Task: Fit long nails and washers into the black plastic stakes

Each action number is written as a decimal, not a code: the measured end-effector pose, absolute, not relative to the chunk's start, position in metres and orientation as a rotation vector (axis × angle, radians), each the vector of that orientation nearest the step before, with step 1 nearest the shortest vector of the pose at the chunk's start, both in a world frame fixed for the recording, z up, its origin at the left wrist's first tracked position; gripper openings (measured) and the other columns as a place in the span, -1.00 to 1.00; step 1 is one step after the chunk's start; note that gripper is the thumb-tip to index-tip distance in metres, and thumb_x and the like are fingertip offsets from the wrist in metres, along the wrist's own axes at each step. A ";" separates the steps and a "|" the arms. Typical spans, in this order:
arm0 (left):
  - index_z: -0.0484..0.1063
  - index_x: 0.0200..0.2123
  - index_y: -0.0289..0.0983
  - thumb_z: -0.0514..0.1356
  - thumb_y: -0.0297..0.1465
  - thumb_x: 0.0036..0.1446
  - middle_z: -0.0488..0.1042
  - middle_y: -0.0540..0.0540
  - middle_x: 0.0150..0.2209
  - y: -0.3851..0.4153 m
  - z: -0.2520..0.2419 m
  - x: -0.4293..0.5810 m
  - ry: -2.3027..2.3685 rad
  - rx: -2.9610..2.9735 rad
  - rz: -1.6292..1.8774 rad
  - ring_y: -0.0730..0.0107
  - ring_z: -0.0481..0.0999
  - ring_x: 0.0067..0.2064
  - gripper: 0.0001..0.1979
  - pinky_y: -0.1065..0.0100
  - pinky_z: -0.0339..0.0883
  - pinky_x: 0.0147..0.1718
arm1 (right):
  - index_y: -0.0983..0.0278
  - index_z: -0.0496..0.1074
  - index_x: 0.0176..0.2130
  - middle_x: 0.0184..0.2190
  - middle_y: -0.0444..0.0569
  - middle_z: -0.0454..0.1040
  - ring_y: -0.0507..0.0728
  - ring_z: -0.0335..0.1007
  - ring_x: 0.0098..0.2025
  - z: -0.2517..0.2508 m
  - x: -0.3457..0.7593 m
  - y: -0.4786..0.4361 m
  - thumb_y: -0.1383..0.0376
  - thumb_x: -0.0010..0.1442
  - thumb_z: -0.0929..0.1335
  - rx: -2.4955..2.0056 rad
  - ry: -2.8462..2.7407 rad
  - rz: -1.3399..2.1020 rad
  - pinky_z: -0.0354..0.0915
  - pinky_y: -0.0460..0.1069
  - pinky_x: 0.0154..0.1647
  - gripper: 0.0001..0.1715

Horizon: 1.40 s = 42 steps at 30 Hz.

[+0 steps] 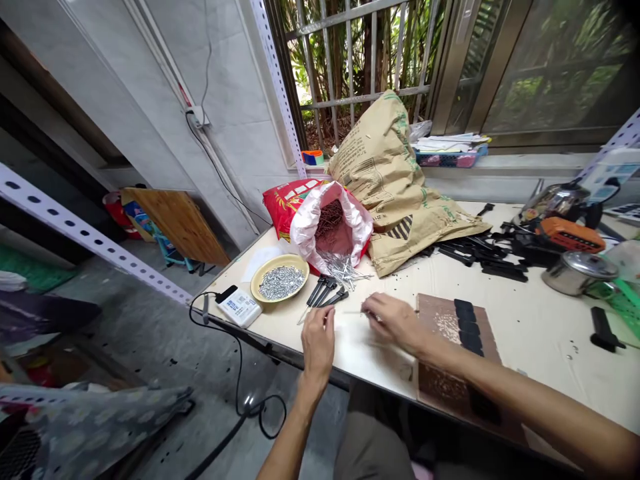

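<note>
My left hand (319, 341) rests at the front of the table, its fingers pressed together. A thin silvery piece shows beside its fingertips; whether they grip it, I cannot tell. Just beyond lie several black plastic pieces (327, 291) with narrow stems. My right hand (393, 321), slightly blurred, is closed in a pinch on a thin metal pin (353, 312) that points left towards my other hand. Loose silver pins (345, 269) spill from the mouth of a red and white sack (357, 230). A yellow bowl (256, 288) holds many small metal bits.
Right of my hands lies a brown board (493, 340) with black pads. A large paper sack (380, 167) leans against the window. Black parts (480, 250), a metal pot (575, 273) and an orange tool (570, 233) stand further right. A white box (240, 308) with a cable sits at the left edge.
</note>
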<state>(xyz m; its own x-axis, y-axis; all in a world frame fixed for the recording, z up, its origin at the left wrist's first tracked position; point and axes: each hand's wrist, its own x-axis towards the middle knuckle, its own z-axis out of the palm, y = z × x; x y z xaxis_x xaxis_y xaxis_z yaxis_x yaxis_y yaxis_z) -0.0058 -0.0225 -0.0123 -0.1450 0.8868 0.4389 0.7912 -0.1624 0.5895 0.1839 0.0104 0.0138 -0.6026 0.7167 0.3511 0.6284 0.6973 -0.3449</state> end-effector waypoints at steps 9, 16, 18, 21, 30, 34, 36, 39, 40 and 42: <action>0.44 -0.18 -0.28 0.05 -0.48 0.16 0.40 -0.12 -0.27 -0.016 -0.031 0.042 1.839 1.993 0.906 0.28 0.44 -0.22 -0.79 0.27 0.31 -0.21 | 0.28 0.37 -0.18 -0.30 -0.05 0.44 0.07 0.37 -0.32 0.047 0.258 0.017 0.20 0.23 0.24 -1.074 -1.702 0.871 0.32 -0.04 -0.33 -0.77; 0.43 -0.44 -0.25 0.12 -0.50 0.08 0.34 -0.05 -0.33 -0.003 -0.033 0.049 1.820 1.770 0.971 0.36 0.40 -0.32 -0.88 0.36 0.25 -0.29 | 0.25 0.47 -0.29 -0.33 -0.05 0.49 0.10 0.40 -0.30 0.027 0.260 -0.006 0.22 0.20 0.29 -1.130 -1.760 0.757 0.32 -0.02 -0.29 -0.80; 0.42 -0.46 -0.25 0.13 -0.48 0.06 0.35 -0.06 -0.33 -0.002 -0.030 0.049 1.774 1.665 1.031 0.37 0.39 -0.32 -0.90 0.38 0.24 -0.33 | 0.24 0.48 -0.27 -0.30 -0.05 0.50 0.10 0.41 -0.27 0.018 0.255 -0.011 0.25 0.21 0.29 -1.126 -1.817 0.694 0.31 -0.03 -0.25 -0.82; 0.42 -0.47 -0.28 0.19 -0.34 0.03 0.37 -0.07 -0.39 -0.004 -0.023 0.047 1.648 1.469 1.099 0.40 0.37 -0.40 -0.88 0.42 0.22 -0.47 | 0.19 0.48 -0.19 -0.27 -0.07 0.48 0.07 0.41 -0.29 0.010 0.243 -0.017 0.30 0.24 0.27 -1.185 -1.930 0.559 0.29 -0.06 -0.29 -0.79; 0.40 -0.40 -0.36 0.36 -0.12 -0.21 0.40 -0.03 -0.44 -0.030 0.019 0.055 1.167 0.838 1.176 0.66 0.28 -0.57 -0.57 0.56 0.16 -0.65 | 0.18 0.45 -0.13 -0.31 -0.07 0.45 0.07 0.38 -0.30 0.022 0.224 -0.030 0.30 0.29 0.24 -1.148 -2.111 0.248 0.21 -0.09 -0.34 -0.77; 0.43 -0.43 -0.38 0.41 -0.29 -0.25 0.41 -0.01 -0.45 -0.035 0.025 0.061 1.028 0.652 1.244 0.68 0.27 -0.59 -0.65 0.58 0.20 -0.67 | 0.17 0.45 -0.15 -0.33 -0.09 0.44 0.06 0.35 -0.32 0.032 0.224 -0.036 0.30 0.28 0.26 -1.226 -2.171 0.109 0.14 -0.07 -0.37 -0.80; 0.44 -0.42 -0.39 0.40 -0.30 -0.21 0.42 -0.02 -0.45 -0.036 0.026 0.062 1.059 0.711 1.279 0.67 0.28 -0.59 -0.68 0.56 0.24 -0.66 | 0.18 0.46 -0.20 -0.37 -0.09 0.44 0.05 0.33 -0.34 0.037 0.224 -0.039 0.31 0.28 0.26 -1.261 -2.195 0.005 0.09 -0.06 -0.38 -0.82; 0.47 -0.41 -0.40 0.37 -0.30 -0.16 0.43 -0.03 -0.45 -0.038 0.026 0.061 1.095 0.807 1.286 0.64 0.30 -0.57 -0.71 0.53 0.30 -0.63 | 0.18 0.46 -0.26 -0.43 -0.11 0.42 0.05 0.29 -0.36 0.041 0.225 -0.044 0.32 0.28 0.25 -1.292 -2.203 -0.133 0.03 -0.05 -0.39 -0.82; 0.49 -0.40 -0.41 0.36 -0.30 -0.14 0.44 -0.04 -0.44 -0.038 0.026 0.061 1.094 0.830 1.268 0.64 0.31 -0.56 -0.71 0.52 0.33 -0.61 | 0.18 0.45 -0.27 -0.44 -0.12 0.42 0.05 0.28 -0.36 0.042 0.225 -0.045 0.32 0.28 0.26 -1.298 -2.205 -0.163 0.01 -0.04 -0.39 -0.82; 0.51 -0.36 -0.40 0.34 -0.29 -0.11 0.46 -0.07 -0.41 -0.039 0.027 0.062 1.093 0.871 1.229 0.62 0.32 -0.54 -0.71 0.48 0.37 -0.56 | 0.18 0.44 -0.29 -0.44 -0.13 0.41 0.06 0.26 -0.37 0.044 0.226 -0.047 0.34 0.27 0.27 -1.305 -2.219 -0.201 -0.01 -0.03 -0.39 -0.84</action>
<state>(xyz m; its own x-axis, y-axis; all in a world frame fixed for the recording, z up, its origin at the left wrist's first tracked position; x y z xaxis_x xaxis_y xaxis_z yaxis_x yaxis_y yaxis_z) 0.0616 -0.0395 0.0267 -0.0045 0.9863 -0.1647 -0.2791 0.1569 0.9473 0.2264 -0.0469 0.0435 -0.3758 0.7614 0.5283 0.8437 0.5169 -0.1447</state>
